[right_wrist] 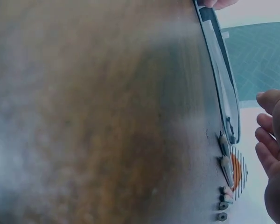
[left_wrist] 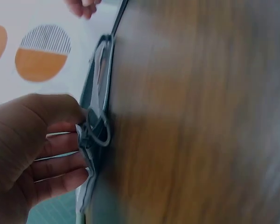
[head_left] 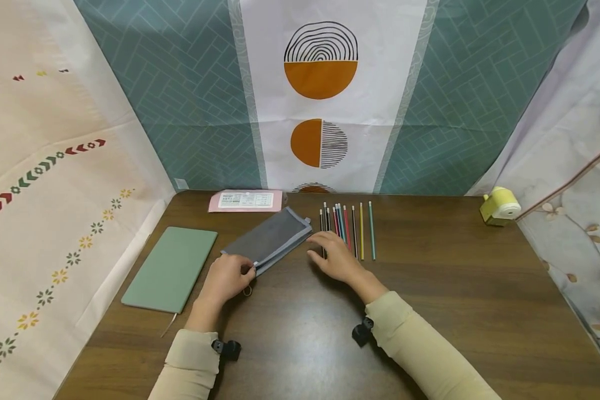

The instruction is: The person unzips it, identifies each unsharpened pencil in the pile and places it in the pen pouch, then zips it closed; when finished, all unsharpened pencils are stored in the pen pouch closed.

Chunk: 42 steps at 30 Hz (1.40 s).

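A grey mesh zip pouch point(head_left: 267, 236) lies slantwise on the table, its near long edge slightly raised. My left hand point(head_left: 229, 276) pinches its near left corner between thumb and fingers. Close to the thumb hangs a zipper ring point(left_wrist: 108, 133) in the left wrist view. Seen from the right wrist, the pouch's mouth point(right_wrist: 217, 51) gapes along its length. My right hand point(head_left: 336, 258) hovers just beyond the pouch's right end, fingers loosely bent and holding nothing. Several pencils point(head_left: 361, 230) lie side by side behind and beside it; the hand hides some of their near ends.
A green notebook point(head_left: 172, 266) with a ribbon lies on the left. Toward the back edge rests a pink packet point(head_left: 246, 208) with a white label. A yellow pencil sharpener point(head_left: 500, 206) stands at the far right corner of the wooden table point(head_left: 455, 289). Patterned cloths hang around the table.
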Available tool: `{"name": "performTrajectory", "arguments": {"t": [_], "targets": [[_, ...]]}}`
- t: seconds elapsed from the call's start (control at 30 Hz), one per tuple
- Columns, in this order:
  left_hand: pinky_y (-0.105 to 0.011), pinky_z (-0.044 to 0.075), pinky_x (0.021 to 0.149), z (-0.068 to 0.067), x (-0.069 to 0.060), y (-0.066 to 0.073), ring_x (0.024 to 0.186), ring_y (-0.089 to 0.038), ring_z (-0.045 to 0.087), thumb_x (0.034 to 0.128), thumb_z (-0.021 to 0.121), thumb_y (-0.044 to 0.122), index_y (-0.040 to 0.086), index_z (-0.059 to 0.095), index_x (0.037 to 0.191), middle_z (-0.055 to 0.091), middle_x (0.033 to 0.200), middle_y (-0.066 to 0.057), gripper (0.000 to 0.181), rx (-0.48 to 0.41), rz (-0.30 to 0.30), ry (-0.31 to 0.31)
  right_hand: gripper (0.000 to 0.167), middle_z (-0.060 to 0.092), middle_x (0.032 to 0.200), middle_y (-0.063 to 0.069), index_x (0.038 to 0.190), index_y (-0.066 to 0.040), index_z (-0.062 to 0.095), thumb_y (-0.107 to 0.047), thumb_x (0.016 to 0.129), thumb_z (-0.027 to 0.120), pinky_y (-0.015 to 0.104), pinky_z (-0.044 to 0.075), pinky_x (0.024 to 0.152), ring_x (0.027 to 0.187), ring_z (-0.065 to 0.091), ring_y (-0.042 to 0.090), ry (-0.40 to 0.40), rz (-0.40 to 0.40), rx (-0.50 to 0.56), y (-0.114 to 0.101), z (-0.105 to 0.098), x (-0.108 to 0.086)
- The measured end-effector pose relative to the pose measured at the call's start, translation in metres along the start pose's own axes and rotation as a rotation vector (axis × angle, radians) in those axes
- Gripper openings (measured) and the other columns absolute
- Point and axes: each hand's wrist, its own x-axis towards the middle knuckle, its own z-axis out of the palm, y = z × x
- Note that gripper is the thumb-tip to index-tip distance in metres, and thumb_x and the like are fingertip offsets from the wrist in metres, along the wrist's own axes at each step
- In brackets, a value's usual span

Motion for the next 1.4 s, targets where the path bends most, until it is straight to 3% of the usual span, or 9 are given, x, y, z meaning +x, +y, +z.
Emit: {"name": "performTrajectory", "arguments": {"t": [0.2, 0.57, 0.9, 1.07, 1.23, 1.4], "targets": [[-0.033, 0.043, 0.054, 0.008, 0.003, 0.022, 0.053, -0.01, 0.045, 0.0799, 0.073, 0.012, 0.014, 0.072, 0.068, 0.058, 0.059, 0.008, 0.012, -0.014, 0.013, -0.033, 0.03, 0.068, 0.121, 0.015, 0.121, 0.002, 0.069, -0.014, 0.096, 0.071, 0.048, 0.051, 0.101, 0.117, 0.062, 0.032, 0.029, 0.042, 0.034, 0.003, -0.003, -0.003], [-0.026, 0.044, 0.051, 0.028, 0.007, 0.053, 0.053, -0.008, 0.048, 0.0809, 0.072, 0.007, 0.014, 0.064, 0.061, 0.054, 0.054, 0.01, 0.022, -0.15, -0.015, -0.09, 0.024, 0.073, 0.111, 0.015, 0.112, 0.003, 0.072, -0.009, 0.092, 0.074, 0.047, 0.056, 0.091, 0.104, 0.07, 0.031, 0.156, 0.031, 0.031, 0.014, -0.012, -0.01], [-0.026, 0.046, 0.054, 0.035, 0.004, 0.066, 0.055, -0.009, 0.05, 0.0823, 0.073, 0.007, 0.012, 0.07, 0.067, 0.058, 0.059, 0.008, 0.016, -0.194, -0.058, 0.049, 0.021, 0.074, 0.106, 0.015, 0.107, 0.002, 0.074, -0.008, 0.089, 0.077, 0.046, 0.057, 0.088, 0.097, 0.071, 0.03, 0.227, 0.072, 0.011, 0.027, -0.026, -0.02], [-0.028, 0.05, 0.057, 0.036, 0.002, 0.069, 0.059, -0.009, 0.056, 0.0819, 0.075, 0.006, 0.012, 0.075, 0.072, 0.065, 0.064, 0.006, 0.012, -0.234, -0.079, 0.112, 0.019, 0.075, 0.103, 0.014, 0.106, 0.003, 0.075, -0.007, 0.091, 0.075, 0.046, 0.059, 0.079, 0.09, 0.072, 0.028, 0.26, 0.152, 0.051, 0.031, -0.038, -0.025], [-0.034, 0.056, 0.062, 0.037, 0.004, 0.073, 0.065, -0.014, 0.066, 0.0791, 0.076, 0.007, 0.012, 0.08, 0.075, 0.072, 0.069, 0.003, 0.007, -0.248, -0.094, 0.215, 0.018, 0.075, 0.101, 0.015, 0.107, 0.004, 0.074, -0.007, 0.093, 0.072, 0.046, 0.06, 0.081, 0.09, 0.072, 0.029, 0.28, 0.259, 0.148, 0.036, -0.053, -0.031], [-0.032, 0.056, 0.06, 0.039, 0.006, 0.075, 0.062, -0.011, 0.065, 0.0783, 0.076, 0.007, 0.01, 0.079, 0.074, 0.072, 0.068, 0.003, 0.006, -0.31, -0.138, 0.25, 0.019, 0.076, 0.099, 0.015, 0.107, 0.004, 0.074, -0.01, 0.095, 0.071, 0.047, 0.06, 0.081, 0.089, 0.072, 0.031, 0.309, 0.332, 0.17, 0.045, -0.061, -0.038]]}}
